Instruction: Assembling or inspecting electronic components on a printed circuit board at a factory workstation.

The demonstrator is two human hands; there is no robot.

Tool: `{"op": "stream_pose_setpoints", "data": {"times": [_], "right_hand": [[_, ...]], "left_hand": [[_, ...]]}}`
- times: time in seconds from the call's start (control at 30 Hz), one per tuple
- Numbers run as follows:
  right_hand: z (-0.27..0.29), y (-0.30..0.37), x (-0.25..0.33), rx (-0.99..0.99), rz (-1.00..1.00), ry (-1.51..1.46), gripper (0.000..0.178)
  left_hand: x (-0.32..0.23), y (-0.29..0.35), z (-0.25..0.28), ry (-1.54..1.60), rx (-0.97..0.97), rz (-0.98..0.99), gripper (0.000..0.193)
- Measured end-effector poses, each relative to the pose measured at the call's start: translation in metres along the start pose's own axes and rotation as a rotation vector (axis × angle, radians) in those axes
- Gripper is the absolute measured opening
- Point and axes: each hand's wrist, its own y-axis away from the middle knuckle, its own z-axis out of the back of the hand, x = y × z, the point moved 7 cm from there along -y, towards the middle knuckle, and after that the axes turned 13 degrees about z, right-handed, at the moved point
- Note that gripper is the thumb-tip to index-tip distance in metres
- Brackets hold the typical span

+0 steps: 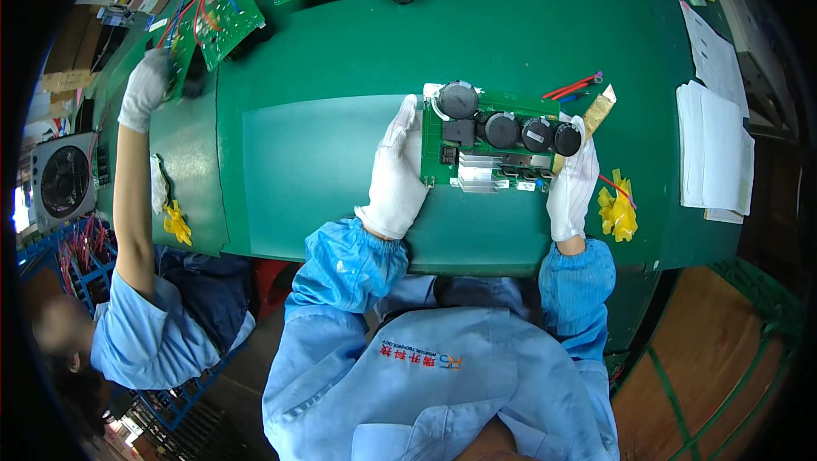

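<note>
Between my two white-gloved hands I hold a green circuit board (437,139), component side up, above the green table mat. It carries several black round capacitors (502,131) and a silver finned heat sink (478,173). My left hand (396,173) is closed on the board's left edge, thumb side up along it. My right hand (575,184) grips the right edge near the end capacitor; some of its fingers are hidden by the board. Beside the right fingertips is a tan, gold-coloured strip (601,110); whether the hand touches it I cannot tell.
Red and blue wire pieces (572,88) lie behind the board. Yellow crumpled scraps (619,207) and white paper sheets (713,150) are at the right. More circuit boards (230,28) sit at the far left, where a co-worker's gloved hand (146,86) reaches. A fan (66,180) stands farther left.
</note>
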Motion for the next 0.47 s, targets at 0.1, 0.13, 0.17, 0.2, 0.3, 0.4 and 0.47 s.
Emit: {"op": "stream_pose_setpoints", "data": {"times": [0.1,0.13,0.17,0.2,0.3,0.4,0.47], "right_hand": [[0.0,0.0,-0.003,-0.037,-0.04,-0.068,0.04],[0.0,0.0,-0.002,-0.043,-0.045,-0.081,0.041],[0.0,0.0,0.0,-0.021,-0.039,-0.033,0.042],[0.0,-0.001,0.003,0.002,-0.034,0.015,0.043],[0.0,-0.004,0.011,0.019,-0.08,0.018,0.045],[0.003,-0.005,0.013,0.04,-0.066,0.024,0.045],[0.002,-0.004,0.01,0.064,-0.071,0.031,0.046]], "left_hand": [[0.003,-0.003,0.005,0.076,-0.043,0.028,0.043],[0.004,-0.003,0.006,0.103,-0.058,0.046,0.042],[0.003,-0.003,0.004,0.112,-0.033,0.053,0.042],[0.002,-0.003,0.003,0.121,-0.008,0.06,0.041],[0.003,-0.003,0.003,0.126,0.033,0.073,0.04],[0.004,-0.004,0.001,0.126,0.044,0.094,0.038],[0.005,-0.004,0.001,0.121,0.041,0.103,0.038]]}}
